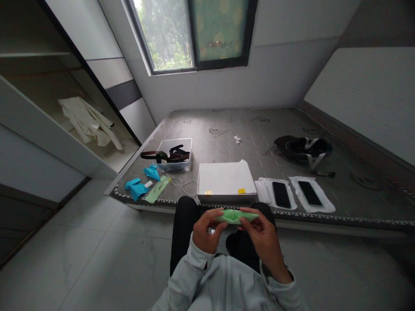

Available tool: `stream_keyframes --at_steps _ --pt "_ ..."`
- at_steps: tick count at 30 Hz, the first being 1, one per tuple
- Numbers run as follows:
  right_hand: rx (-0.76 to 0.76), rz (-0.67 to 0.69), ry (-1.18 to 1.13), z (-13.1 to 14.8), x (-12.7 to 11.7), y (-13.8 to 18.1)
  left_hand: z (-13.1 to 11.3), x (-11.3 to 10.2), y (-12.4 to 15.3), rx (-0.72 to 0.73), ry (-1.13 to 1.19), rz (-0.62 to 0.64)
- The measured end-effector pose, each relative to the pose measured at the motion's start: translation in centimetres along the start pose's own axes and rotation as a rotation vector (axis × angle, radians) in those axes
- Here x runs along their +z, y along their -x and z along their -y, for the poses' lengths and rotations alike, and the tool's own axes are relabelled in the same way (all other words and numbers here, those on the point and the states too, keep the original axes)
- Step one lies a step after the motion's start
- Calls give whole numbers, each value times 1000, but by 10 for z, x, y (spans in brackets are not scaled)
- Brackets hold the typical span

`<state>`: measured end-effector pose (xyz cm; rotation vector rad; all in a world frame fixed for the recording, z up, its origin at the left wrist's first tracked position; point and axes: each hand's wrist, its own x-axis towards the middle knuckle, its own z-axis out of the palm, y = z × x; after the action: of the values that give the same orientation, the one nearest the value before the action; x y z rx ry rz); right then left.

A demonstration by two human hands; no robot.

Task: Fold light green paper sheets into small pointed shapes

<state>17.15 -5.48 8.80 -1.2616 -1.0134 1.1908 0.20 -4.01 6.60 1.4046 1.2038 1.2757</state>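
A folded piece of green paper [236, 216] is held between both my hands over my lap, just in front of the mattress edge. My left hand [207, 231] pinches its left end with the fingers curled round it. My right hand [262, 235] grips the right end, thumb on top. The paper lies roughly level, long and narrow.
On the bare mattress [246, 129] lie a white box [225, 181], two black phones [281, 194] on white sheets, blue folded paper shapes [139, 186], a green sheet [158, 189], a clear tub [177, 155] with belts, and a dark helmet [303, 149]. A wardrobe shelf with a pale garment [89, 121] stands at left.
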Motion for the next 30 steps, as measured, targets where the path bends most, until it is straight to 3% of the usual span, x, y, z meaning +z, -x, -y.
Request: stream_keyframes --at_steps 3,8,14,21,30 --pt "-38 20 -1 3 0 1 -1 -6 -4 228 -142 60" --pt "-95 49 11 7 1 3 -8 -7 -7 386 -245 60" --pt "-219 -55 166 9 0 8 -12 -7 -8 447 -320 15" --pt "-458 36 741 25 -6 7 -15 -9 -9 501 -375 5" --pt "-483 103 849 26 -6 6 -13 -8 -7 522 -389 27"
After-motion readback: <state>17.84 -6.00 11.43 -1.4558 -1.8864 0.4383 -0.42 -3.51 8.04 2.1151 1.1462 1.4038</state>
